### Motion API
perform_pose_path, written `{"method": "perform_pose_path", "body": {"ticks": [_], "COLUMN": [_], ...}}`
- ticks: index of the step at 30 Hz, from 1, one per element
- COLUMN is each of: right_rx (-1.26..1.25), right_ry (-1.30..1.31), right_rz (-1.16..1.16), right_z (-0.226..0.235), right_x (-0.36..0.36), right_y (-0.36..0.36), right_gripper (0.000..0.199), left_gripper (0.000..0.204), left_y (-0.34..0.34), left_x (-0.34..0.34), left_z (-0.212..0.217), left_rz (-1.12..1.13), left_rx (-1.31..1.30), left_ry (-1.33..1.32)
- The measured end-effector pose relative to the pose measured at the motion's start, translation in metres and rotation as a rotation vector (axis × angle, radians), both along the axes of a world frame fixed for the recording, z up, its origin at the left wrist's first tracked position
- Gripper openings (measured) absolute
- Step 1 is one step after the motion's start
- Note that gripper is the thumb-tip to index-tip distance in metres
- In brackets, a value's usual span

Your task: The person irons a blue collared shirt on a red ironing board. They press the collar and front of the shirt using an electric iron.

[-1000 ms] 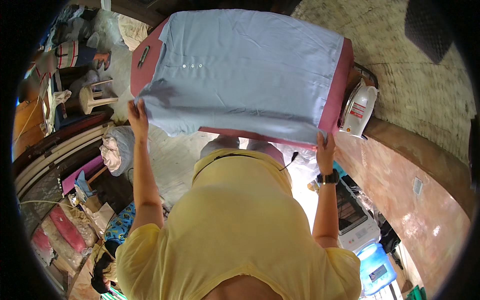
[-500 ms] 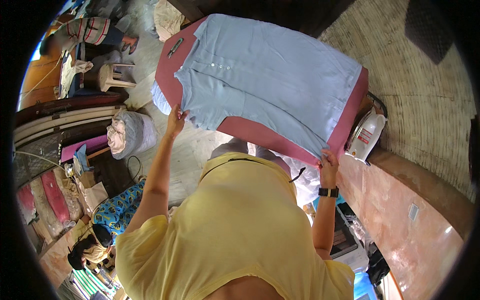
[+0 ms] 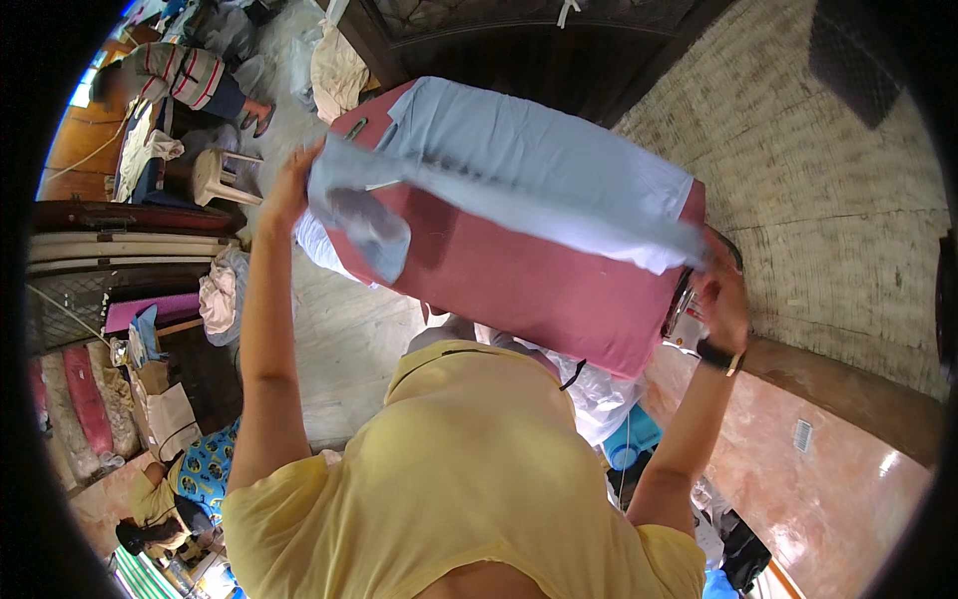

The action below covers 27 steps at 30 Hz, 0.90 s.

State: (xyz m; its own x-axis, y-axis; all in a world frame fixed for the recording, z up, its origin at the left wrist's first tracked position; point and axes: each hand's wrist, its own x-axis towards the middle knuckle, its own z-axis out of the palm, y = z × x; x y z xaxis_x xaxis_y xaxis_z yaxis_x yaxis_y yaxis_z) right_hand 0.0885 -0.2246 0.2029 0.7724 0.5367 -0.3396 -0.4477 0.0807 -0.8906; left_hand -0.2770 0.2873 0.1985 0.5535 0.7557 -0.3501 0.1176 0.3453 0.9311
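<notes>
A light blue long-sleeved shirt [image 3: 559, 135] lies partly across a maroon-covered ironing board [image 3: 559, 290]. Its near side is lifted and folded back toward the far side, blurred by motion, with the sleeve hanging at the left. My left hand [image 3: 289, 185] is closed on the shirt at the board's left end. At the right end, my right hand [image 3: 723, 299] grips the shirt's other edge, its fingers partly smeared. Just below that hand, an iron [image 3: 685, 319] shows in part at the board's end. Small green thread snips [image 3: 355, 129] rest on the board's far left corner.
A plastic stool [image 3: 225, 178] stands at the left, with a person in a striped top [image 3: 180, 75] beyond it. Another person in blue patterned clothing [image 3: 205, 474] is at the lower left. Bagged cloth [image 3: 222, 299] sits on the floor. A pinkish wall [image 3: 788, 429] borders the right.
Both hands have risen and moved outward, lifting the shirt's near side and sleeve off the board and away from me. More of the maroon cover shows now.
</notes>
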Motion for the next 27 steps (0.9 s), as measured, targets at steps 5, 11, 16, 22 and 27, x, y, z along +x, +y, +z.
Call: {"method": "perform_pose_path", "body": {"ticks": [5, 11, 16, 22, 27], "right_rx": [0.232, 0.359, 0.328, 0.016, 0.024], "right_ry": [-0.045, -0.313, -0.391, -0.37, -0.194], "right_rz": [-0.008, -0.028, 0.018, -0.007, -0.028], "right_z": [0.072, 0.156, 0.163, 0.109, -0.004], "right_x": [0.129, 0.197, 0.18, 0.076, -0.002], "right_y": [0.06, 0.07, 0.032, -0.002, -0.07], "right_gripper": [0.061, 0.06, 0.059, 0.056, 0.052], "left_gripper": [0.038, 0.029, 0.024, 0.064, 0.071], "left_y": [0.061, 0.101, 0.058, 0.03, -0.034], "left_x": [0.126, 0.209, 0.2, 0.092, -0.004], "left_z": [0.105, 0.19, 0.209, 0.132, 0.029], "left_rz": [-0.221, -0.437, -0.435, -0.119, -0.016], "left_rx": [0.185, 0.113, 0.274, 0.296, 0.154], "left_ry": [-0.137, -0.484, -0.547, -0.11, 0.098]}}
